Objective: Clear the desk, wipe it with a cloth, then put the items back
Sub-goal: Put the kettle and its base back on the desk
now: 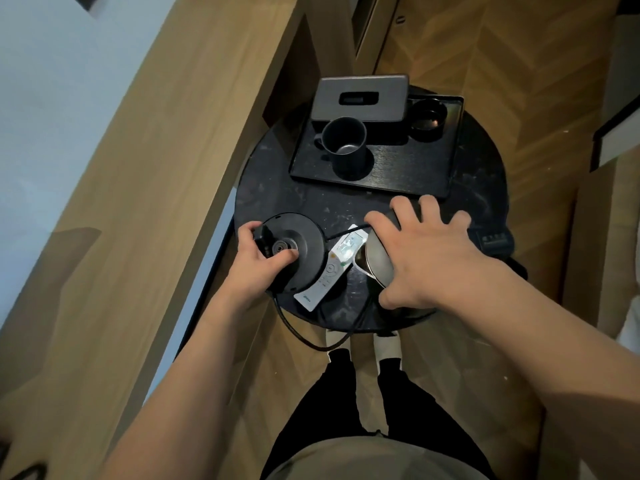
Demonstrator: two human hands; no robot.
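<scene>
Head: L hand (258,263) holds kettle base (294,251), R hand (427,252) prob. on kettle (377,263).

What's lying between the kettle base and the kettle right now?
In the head view, a white remote lies between kettle base and kettle, with the cord crossing above it.

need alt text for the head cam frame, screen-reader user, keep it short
Seen from above, a person's left hand grips a round black kettle base while the right hand rests spread on a dark metal kettle on a round black side table. A white remote control lies between them; behind, a black tray holds a dark mug.
</scene>
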